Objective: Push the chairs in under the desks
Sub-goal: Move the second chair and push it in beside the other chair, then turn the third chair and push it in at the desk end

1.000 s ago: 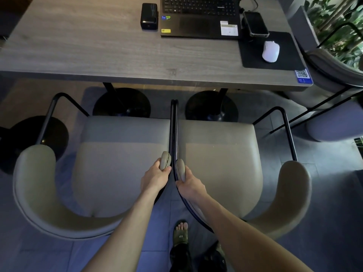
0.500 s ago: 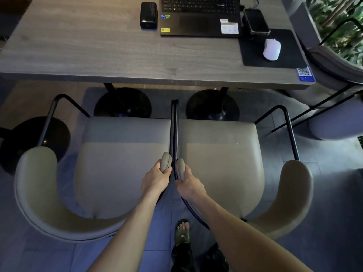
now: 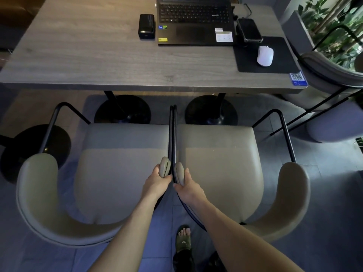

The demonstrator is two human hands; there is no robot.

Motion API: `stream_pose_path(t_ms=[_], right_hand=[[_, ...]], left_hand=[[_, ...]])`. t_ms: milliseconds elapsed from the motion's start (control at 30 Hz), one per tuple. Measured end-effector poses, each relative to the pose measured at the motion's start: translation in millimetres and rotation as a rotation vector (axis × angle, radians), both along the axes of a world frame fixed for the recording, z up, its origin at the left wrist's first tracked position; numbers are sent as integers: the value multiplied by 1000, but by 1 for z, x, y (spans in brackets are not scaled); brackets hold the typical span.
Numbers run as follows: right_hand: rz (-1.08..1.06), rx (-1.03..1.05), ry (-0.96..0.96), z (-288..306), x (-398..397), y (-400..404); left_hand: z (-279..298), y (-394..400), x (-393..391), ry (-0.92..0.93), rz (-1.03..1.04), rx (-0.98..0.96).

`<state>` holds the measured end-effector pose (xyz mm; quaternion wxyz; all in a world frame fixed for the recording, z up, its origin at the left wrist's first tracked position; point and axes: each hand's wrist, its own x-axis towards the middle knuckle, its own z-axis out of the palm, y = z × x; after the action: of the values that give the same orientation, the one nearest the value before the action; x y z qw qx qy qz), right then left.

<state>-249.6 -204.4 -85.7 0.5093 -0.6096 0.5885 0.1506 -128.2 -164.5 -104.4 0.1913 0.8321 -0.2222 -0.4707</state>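
Observation:
Two beige padded armchairs stand side by side in front of a grey wooden desk (image 3: 88,61), their inner black arm rails touching. The left chair (image 3: 117,173) and the right chair (image 3: 220,173) both have their front seat edges short of the desk's near edge. My left hand (image 3: 157,183) grips the padded inner armrest end of the left chair. On the matching armrest end of the right chair my right hand (image 3: 187,186) is closed.
Black round pedestal bases (image 3: 122,110) (image 3: 211,112) sit under the desk ahead of the seats. A laptop (image 3: 195,22), black box (image 3: 146,26), phone (image 3: 249,30) and white mouse (image 3: 265,55) lie on the desk. Another chair (image 3: 334,79) stands at the right end. My sandalled foot (image 3: 183,239) is between the chairs.
The view has tipped slightly so more of the desk top shows. Both hands keep the same grip on the armrests; the chairs have barely shifted.

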Motion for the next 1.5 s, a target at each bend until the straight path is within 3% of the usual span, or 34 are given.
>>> stream_pose_path(t_ms=[233,467,667,1067,1233,1500], right_hand=[[-104,118,-98,18,-25,-15],[-146,10,-233,85,-79,-55],[-392,25,-400,143,-198,-102],[-609,-154,-533,230,-489,-210],[-676,-141,-549,229,-547,-252],[-721,-115,-536,221,-596,-357]], left_hand=[[22,-9,-14,-107,161,23],[86,-36,-61,-145,193,-111],[133,-75,-162,48,172,-285],[209,-191,-404,191,58,-458],[221,-233,-453,157,-28,-448],[206,-331,-478,208,34,-418]])
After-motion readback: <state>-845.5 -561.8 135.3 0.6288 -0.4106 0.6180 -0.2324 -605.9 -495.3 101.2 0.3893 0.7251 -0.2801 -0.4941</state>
